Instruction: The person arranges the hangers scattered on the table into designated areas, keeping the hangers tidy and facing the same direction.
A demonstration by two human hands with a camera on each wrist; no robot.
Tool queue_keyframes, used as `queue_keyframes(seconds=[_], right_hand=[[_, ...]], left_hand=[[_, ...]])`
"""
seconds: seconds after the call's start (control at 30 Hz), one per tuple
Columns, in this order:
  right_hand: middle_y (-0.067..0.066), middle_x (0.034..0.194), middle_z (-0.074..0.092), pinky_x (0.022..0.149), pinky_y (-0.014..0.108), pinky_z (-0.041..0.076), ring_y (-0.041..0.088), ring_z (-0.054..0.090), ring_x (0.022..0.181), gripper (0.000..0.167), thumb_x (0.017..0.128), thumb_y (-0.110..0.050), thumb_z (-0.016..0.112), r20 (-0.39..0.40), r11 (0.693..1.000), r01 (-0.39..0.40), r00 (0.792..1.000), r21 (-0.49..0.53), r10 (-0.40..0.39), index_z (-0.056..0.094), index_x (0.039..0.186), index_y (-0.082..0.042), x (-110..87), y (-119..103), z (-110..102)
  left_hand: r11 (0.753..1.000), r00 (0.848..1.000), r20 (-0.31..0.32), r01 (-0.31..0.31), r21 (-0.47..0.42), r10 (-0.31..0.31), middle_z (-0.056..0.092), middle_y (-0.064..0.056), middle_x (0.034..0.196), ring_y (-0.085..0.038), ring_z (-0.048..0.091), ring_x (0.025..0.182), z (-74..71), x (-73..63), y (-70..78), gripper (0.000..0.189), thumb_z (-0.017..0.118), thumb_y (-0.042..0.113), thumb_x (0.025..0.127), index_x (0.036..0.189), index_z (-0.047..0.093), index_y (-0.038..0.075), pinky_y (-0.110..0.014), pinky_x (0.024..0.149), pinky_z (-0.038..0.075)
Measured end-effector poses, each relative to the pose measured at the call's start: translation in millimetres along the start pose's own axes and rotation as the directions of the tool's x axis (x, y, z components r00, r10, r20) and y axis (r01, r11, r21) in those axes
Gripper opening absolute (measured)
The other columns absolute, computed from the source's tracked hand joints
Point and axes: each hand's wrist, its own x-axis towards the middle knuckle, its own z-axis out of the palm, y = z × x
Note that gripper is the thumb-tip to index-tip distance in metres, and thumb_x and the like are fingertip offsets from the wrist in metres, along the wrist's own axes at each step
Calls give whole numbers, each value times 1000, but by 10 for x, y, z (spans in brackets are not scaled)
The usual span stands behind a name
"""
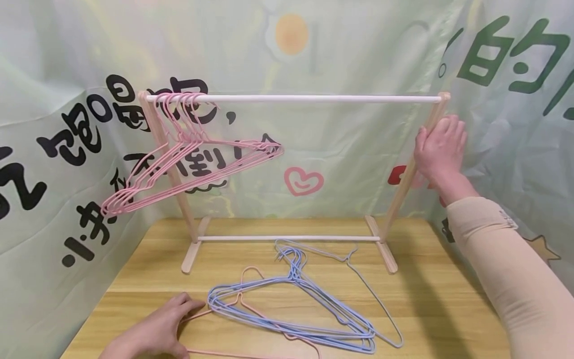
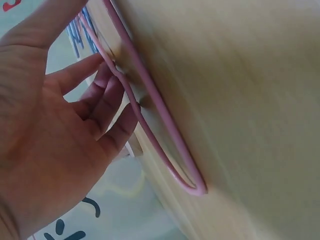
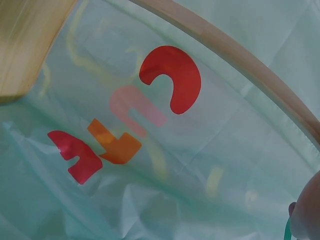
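A pink hanger lies on the table, partly under a pile of blue hangers. My left hand is at its left end, thumb and fingers spread apart. Fingertips touch the sloping arm of this pink hanger in the left wrist view. My right hand holds the right wooden post of a small clothes rack, thumb to one side and fingers to the other. In the right wrist view the post crosses the top, with a fingertip at the lower right edge. Several pink hangers hang at the rail's left end.
A separate blue hanger lies at the right of the pile, its top near the lower white bar. The rack's feet stand towards the back of the wooden table. Printed cloth surrounds the table.
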Motion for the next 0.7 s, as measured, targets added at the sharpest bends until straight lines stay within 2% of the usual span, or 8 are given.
queue_keyframes(seconds=[0.17,0.4,0.53,0.7], right_hand=[[31,120,37,93,58,28,48,34,111,44,106,-33,33,-3,1000,1,1000,-2,-1,39,111,10,0,-3,-5],[30,119,37,93,58,29,48,34,111,44,106,-33,33,18,1000,-15,1000,-5,15,39,113,10,-25,-7,-13],[31,120,37,94,58,30,48,34,113,44,106,-33,33,17,1000,-19,1000,-8,19,39,115,10,-31,-12,-22],[31,120,37,93,58,30,47,35,113,44,106,-33,33,10,1000,-14,1000,-9,15,39,114,10,-29,-14,-23]], left_hand=[[999,1000,3,16,-45,-16,51,6,111,-5,50,99,-12,-9,-33,107,90,62,57,143,58,6,-28,86,50],[994,999,-31,-40,-97,37,52,6,108,-4,50,97,24,-12,-59,97,91,58,58,137,60,11,-27,84,49],[992,999,-27,-38,-122,35,53,8,108,-4,52,97,29,-17,-65,84,92,57,58,128,64,18,-27,83,49],[991,1000,-19,-16,-130,14,54,9,108,-2,54,96,24,-31,-68,78,94,55,61,125,66,20,-27,82,50]])
